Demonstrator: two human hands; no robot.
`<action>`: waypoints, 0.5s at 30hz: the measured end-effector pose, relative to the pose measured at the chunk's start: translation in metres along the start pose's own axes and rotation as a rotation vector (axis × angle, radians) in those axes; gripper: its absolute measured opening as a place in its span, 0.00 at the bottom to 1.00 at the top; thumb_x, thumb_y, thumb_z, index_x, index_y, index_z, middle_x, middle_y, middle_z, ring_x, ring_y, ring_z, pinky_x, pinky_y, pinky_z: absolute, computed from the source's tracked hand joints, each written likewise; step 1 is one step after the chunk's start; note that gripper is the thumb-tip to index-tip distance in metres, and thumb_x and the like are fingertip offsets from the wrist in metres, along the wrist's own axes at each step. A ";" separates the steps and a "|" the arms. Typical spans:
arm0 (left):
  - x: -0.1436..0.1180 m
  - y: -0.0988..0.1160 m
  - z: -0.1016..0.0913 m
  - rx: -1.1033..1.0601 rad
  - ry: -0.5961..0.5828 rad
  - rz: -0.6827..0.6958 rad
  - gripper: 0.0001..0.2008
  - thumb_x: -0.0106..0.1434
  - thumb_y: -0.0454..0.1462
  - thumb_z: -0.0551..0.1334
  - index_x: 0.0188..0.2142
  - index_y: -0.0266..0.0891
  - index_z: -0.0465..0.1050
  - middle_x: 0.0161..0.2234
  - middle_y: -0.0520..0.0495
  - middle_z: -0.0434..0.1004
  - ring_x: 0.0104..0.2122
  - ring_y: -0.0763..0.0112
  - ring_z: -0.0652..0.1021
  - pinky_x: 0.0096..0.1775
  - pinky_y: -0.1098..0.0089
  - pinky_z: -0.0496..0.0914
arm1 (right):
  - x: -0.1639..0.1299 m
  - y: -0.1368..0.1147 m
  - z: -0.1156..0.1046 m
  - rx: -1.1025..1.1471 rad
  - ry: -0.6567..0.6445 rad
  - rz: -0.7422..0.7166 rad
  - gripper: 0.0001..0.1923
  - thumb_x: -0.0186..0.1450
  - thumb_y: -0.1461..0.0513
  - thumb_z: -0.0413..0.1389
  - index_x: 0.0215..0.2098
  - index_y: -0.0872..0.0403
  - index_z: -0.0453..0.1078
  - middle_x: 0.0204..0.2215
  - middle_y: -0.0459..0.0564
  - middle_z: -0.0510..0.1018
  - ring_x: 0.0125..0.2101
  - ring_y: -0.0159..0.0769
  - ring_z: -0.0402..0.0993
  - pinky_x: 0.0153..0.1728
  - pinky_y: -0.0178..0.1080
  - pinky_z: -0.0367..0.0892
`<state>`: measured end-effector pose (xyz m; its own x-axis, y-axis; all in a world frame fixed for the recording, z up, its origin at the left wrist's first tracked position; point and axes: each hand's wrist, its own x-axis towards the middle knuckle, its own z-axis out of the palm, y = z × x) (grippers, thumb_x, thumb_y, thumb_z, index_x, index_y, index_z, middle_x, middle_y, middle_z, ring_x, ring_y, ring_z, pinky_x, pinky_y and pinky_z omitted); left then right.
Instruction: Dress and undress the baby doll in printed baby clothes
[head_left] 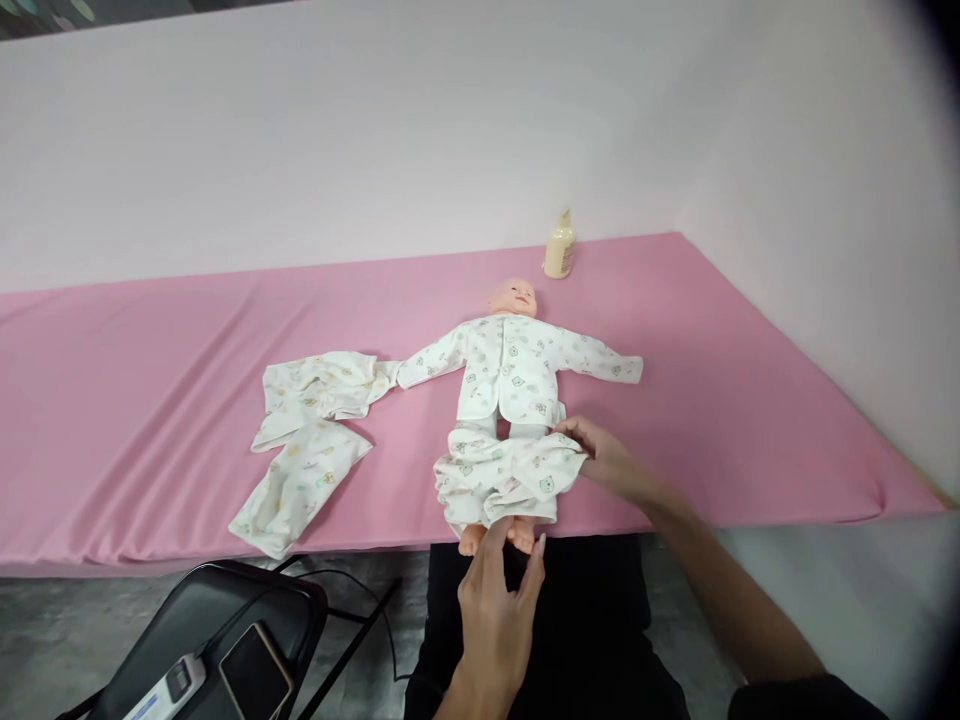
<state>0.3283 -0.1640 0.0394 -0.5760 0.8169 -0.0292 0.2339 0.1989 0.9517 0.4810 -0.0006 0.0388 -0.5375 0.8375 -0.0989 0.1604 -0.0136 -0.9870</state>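
Note:
A baby doll (517, 297) lies on its back, wearing a white printed jacket (517, 370) with its sleeves spread out. White printed baby pants (491, 475) are bunched around its lower legs, and the feet stick out below. My right hand (604, 458) pinches the upper right edge of the pants. At the foot end, my left hand (499, 610) has its thumb and fingers on either side of the doll's foot (522, 535), close to the pants' hem. Part of that foot is hidden by the fingers.
A second set of white printed baby clothes (307, 440) lies left of the doll on the pink-covered table (150, 400). Behind the head stands a cream pump bottle (559, 248). Below the table edge, a black chair (225, 610) carries a phone (256, 672) and a white device (169, 690).

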 end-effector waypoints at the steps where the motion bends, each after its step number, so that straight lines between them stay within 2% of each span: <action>1: 0.001 -0.001 -0.002 -0.007 -0.054 -0.004 0.13 0.56 0.42 0.70 0.41 0.44 0.77 0.39 0.45 0.80 0.43 0.56 0.79 0.49 0.64 0.69 | 0.003 -0.004 -0.009 0.027 -0.096 0.015 0.18 0.56 0.60 0.63 0.45 0.51 0.72 0.41 0.47 0.79 0.42 0.40 0.74 0.44 0.43 0.69; 4: 0.004 -0.006 -0.009 0.032 -0.193 0.018 0.13 0.58 0.43 0.68 0.42 0.44 0.78 0.42 0.44 0.80 0.45 0.55 0.77 0.50 0.63 0.68 | 0.010 -0.011 -0.033 0.075 -0.356 0.059 0.25 0.52 0.58 0.67 0.48 0.52 0.74 0.44 0.49 0.79 0.46 0.43 0.73 0.46 0.44 0.68; 6: 0.005 -0.013 -0.011 0.064 -0.210 0.052 0.15 0.59 0.43 0.68 0.46 0.45 0.77 0.46 0.44 0.79 0.48 0.55 0.76 0.52 0.63 0.67 | 0.015 -0.013 -0.042 0.042 -0.402 0.087 0.21 0.57 0.55 0.63 0.47 0.52 0.76 0.44 0.49 0.79 0.44 0.41 0.73 0.45 0.43 0.68; 9: 0.004 -0.025 -0.009 0.094 -0.211 0.084 0.17 0.61 0.43 0.67 0.49 0.46 0.76 0.50 0.44 0.77 0.51 0.55 0.75 0.53 0.63 0.67 | 0.018 -0.010 -0.044 -0.131 -0.402 0.115 0.15 0.64 0.52 0.57 0.42 0.52 0.77 0.38 0.48 0.79 0.37 0.36 0.72 0.37 0.38 0.66; 12: 0.003 -0.035 -0.007 0.131 -0.195 0.114 0.16 0.62 0.42 0.66 0.49 0.45 0.76 0.49 0.43 0.78 0.50 0.55 0.76 0.52 0.63 0.68 | 0.022 -0.005 -0.037 -0.260 -0.407 0.088 0.13 0.65 0.52 0.56 0.36 0.52 0.76 0.30 0.47 0.76 0.29 0.34 0.69 0.30 0.36 0.62; 13: 0.003 -0.038 -0.006 0.150 -0.187 0.140 0.15 0.62 0.42 0.65 0.49 0.45 0.76 0.48 0.43 0.78 0.50 0.55 0.77 0.52 0.63 0.69 | 0.024 -0.003 -0.035 -0.289 -0.364 0.055 0.13 0.66 0.52 0.55 0.35 0.52 0.74 0.29 0.46 0.75 0.28 0.34 0.68 0.28 0.36 0.61; 15: 0.003 -0.043 -0.004 0.216 -0.176 0.230 0.13 0.64 0.40 0.64 0.48 0.43 0.76 0.46 0.42 0.79 0.49 0.56 0.78 0.51 0.63 0.70 | 0.032 0.001 -0.032 -0.373 -0.167 -0.051 0.14 0.68 0.52 0.51 0.32 0.52 0.70 0.28 0.46 0.73 0.27 0.34 0.66 0.29 0.37 0.61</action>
<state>0.3130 -0.1725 -0.0008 -0.3498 0.9305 0.1088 0.5126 0.0929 0.8536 0.4905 0.0441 0.0387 -0.6743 0.7316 -0.1001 0.4023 0.2503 -0.8806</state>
